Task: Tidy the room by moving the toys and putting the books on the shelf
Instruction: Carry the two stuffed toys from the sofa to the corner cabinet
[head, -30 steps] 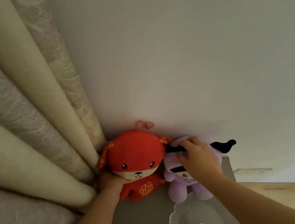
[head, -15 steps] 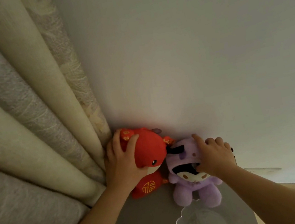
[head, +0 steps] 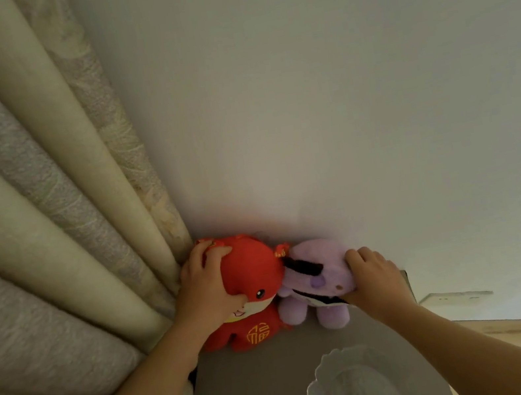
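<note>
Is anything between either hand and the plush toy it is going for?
Nothing visible does. The left hand grips the head of the red plush toy, and the right hand grips the head of the purple plush toy.

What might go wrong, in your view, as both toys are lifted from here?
The left hand grips the red toy and the right hand the purple toy by the head only; either might slip. The dish lies just in front of the toys, near the right forearm, and may get knocked. The curtain beside the red toy might snag.
</note>
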`<control>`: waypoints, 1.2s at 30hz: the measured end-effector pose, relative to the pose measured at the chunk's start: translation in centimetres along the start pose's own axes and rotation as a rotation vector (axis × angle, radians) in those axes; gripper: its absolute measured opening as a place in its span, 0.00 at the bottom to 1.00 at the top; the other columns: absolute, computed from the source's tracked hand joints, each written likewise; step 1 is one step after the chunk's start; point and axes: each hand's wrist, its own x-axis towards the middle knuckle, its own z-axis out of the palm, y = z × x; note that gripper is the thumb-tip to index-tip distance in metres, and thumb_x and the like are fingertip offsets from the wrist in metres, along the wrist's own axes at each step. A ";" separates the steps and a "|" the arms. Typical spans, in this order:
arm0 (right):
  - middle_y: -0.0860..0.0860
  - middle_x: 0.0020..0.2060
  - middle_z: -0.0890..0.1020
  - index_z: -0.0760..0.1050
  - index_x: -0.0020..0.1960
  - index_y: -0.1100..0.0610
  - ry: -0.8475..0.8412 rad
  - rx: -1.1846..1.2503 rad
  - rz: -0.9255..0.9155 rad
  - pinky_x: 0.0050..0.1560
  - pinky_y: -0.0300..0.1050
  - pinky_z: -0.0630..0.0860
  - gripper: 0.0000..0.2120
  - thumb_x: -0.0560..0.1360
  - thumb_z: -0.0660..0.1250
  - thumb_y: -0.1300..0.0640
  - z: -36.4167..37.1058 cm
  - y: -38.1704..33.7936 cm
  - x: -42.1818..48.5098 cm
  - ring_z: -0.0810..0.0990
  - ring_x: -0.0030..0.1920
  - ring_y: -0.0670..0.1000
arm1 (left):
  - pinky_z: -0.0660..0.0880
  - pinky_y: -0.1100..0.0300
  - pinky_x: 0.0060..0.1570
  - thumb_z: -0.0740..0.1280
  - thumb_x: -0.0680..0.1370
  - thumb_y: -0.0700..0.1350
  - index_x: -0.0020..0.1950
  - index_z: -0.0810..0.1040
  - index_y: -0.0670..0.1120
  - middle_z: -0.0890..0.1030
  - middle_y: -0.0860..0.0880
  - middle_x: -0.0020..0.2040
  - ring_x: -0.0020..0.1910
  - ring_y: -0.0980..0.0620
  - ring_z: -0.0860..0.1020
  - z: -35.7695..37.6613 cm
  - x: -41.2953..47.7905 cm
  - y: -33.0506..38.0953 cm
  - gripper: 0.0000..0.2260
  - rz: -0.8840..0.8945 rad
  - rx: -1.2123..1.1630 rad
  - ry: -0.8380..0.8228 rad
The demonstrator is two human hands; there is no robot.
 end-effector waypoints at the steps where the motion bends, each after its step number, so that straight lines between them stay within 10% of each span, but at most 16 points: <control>1: 0.51 0.57 0.71 0.65 0.62 0.54 -0.022 -0.032 0.035 0.49 0.42 0.65 0.21 0.74 0.64 0.48 0.5 -0.1 0.0 0.71 0.56 0.54 | 0.65 0.52 0.67 0.75 0.66 0.52 0.71 0.60 0.54 0.51 0.51 0.74 0.72 0.46 0.56 -0.2 -0.1 0.0 0.38 -0.014 0.056 -0.002; 5: 0.53 0.70 0.59 0.55 0.71 0.50 -0.065 0.002 0.128 0.60 0.51 0.69 0.29 0.74 0.64 0.52 1.2 -1.5 0.3 0.64 0.66 0.57 | 0.67 0.50 0.65 0.70 0.70 0.57 0.75 0.51 0.58 0.42 0.49 0.76 0.73 0.43 0.54 -0.2 -1.4 0.2 0.40 -0.049 0.263 0.022; 11: 0.53 0.76 0.46 0.43 0.75 0.41 -0.168 0.215 0.110 0.65 0.51 0.67 0.36 0.77 0.58 0.62 1.7 -2.3 0.9 0.58 0.70 0.62 | 0.61 0.50 0.71 0.74 0.69 0.48 0.75 0.51 0.57 0.40 0.50 0.76 0.75 0.45 0.51 0.5 -0.7 -0.7 0.43 -0.087 -0.127 -0.047; 17: 0.50 0.76 0.39 0.39 0.76 0.42 -0.253 0.145 0.153 0.72 0.61 0.50 0.37 0.77 0.60 0.46 0.8 -2.6 0.7 0.41 0.76 0.60 | 0.57 0.47 0.73 0.73 0.70 0.48 0.76 0.46 0.59 0.35 0.52 0.75 0.76 0.46 0.45 0.3 -0.3 -1.1 0.44 -0.113 -0.206 -0.138; 24: 0.51 0.76 0.49 0.49 0.76 0.49 0.017 0.210 0.111 0.73 0.55 0.51 0.31 0.77 0.59 0.51 -2.8 -5.5 -1.5 0.49 0.76 0.56 | 0.61 0.53 0.70 0.73 0.71 0.45 0.72 0.63 0.53 0.49 0.50 0.75 0.73 0.47 0.55 -1.8 -2.8 1.5 0.32 -0.151 -0.329 0.137; 33: 0.55 0.71 0.61 0.64 0.69 0.56 -0.016 0.410 -0.161 0.66 0.49 0.65 0.22 0.76 0.61 0.55 -6.0 -3.2 -6.7 0.63 0.70 0.59 | 0.68 0.68 0.42 0.68 0.75 0.42 0.66 0.72 0.48 0.73 0.52 0.58 0.53 0.57 0.70 -4.5 -12.9 8.2 0.19 -0.420 -0.745 0.369; 36: 0.54 0.62 0.70 0.68 0.65 0.59 -0.007 0.419 -0.298 0.58 0.47 0.69 0.20 0.74 0.63 0.56 -6.2 -1.8 -10.2 0.71 0.62 0.57 | 0.66 0.65 0.46 0.68 0.75 0.41 0.61 0.76 0.45 0.74 0.50 0.53 0.51 0.55 0.71 -3.4 -18.8 11.1 0.14 -0.531 -0.788 0.484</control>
